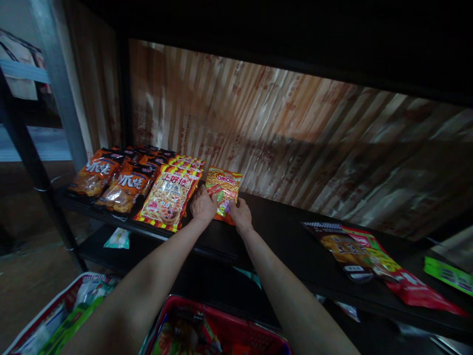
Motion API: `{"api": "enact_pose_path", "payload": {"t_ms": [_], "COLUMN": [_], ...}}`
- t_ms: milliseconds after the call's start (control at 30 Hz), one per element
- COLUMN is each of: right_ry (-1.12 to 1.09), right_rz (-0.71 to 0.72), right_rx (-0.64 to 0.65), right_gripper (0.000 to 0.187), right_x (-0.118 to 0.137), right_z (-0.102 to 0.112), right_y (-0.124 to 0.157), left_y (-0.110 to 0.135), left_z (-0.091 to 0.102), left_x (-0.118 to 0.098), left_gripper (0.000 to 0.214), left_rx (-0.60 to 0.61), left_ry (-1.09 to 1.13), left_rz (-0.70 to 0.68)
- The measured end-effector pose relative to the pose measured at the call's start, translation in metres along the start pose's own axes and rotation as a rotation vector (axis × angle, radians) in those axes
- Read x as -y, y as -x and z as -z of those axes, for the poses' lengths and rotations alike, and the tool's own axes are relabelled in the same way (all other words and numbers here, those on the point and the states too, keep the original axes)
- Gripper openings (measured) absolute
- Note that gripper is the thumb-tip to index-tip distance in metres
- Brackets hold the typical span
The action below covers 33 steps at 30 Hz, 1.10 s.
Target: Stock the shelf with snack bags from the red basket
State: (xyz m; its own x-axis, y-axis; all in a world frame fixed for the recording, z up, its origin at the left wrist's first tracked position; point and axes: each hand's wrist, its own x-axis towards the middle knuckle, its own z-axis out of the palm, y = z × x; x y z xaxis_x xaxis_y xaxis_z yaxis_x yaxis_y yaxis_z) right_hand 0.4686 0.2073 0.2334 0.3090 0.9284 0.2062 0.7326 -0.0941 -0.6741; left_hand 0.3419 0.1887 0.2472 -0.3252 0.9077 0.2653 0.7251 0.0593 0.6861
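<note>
Both hands are at an orange and yellow snack bag (pixel 222 186) that stands leaning back on the black shelf. My left hand (pixel 203 203) is closed at the bag's left edge, thumb toward its front; its other fingers are partly hidden. On the lower right edge, my right hand (pixel 241 215) grips the bag with the thumb on its front. Just left of my left hand is a red-and-yellow striped snack bag (pixel 171 197), with similar bags behind it. Further left sit several black and orange snack bags (pixel 127 186) in rows.
Below the shelf (pixel 273 229) stand a red basket (pixel 236 323) with packets and a white-rimmed basket (pixel 48 305) at left. Dark and red snack bags (pixel 347 249) lie on the shelf's right side, near a green packet (pixel 449 275). Striped sheeting (pixel 258 118) backs the shelf.
</note>
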Motion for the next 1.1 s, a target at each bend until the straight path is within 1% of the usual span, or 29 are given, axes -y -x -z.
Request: {"api": "enact_pose_path", "payload": {"t_ms": [133,300,567,733,900,1100], "right_ry": [-0.007,-0.022,-0.060,-0.076,-0.070,-0.002], "right_rz": [-0.010,-0.038,0.002,0.037,0.034,0.016], "right_rx": [0.002,0.038,0.072,0.085,0.078,0.062], "right_gripper": [0.049,0.057,0.055,0.053,0.054,0.052], "right_x": [0.002,0.007,0.007,0.002,-0.006,-0.006], "right_z": [0.004,0.008,0.005,0.003,-0.001,0.002], "right_y": [0.000,-0.005,-0.016,-0.021,-0.027,-0.024], "left_y": [-0.005,-0.010,-0.016,-0.017,-0.015,-0.013], "left_z": [-0.004,-0.005,-0.009,-0.006,-0.004,-0.007], "left_x": [0.000,-0.003,-0.004,-0.006,-0.008,-0.008], "left_gripper": [0.052,0.039,0.036,0.037,0.035,0.031], "left_rx": [0.013,0.006,0.016,0.074,0.100,0.096], "left_ry": [-0.005,0.002,0.018,0.017,0.004,0.004], "left_rz": [0.035,0.043,0.059,0.092,0.063,0.039]}}
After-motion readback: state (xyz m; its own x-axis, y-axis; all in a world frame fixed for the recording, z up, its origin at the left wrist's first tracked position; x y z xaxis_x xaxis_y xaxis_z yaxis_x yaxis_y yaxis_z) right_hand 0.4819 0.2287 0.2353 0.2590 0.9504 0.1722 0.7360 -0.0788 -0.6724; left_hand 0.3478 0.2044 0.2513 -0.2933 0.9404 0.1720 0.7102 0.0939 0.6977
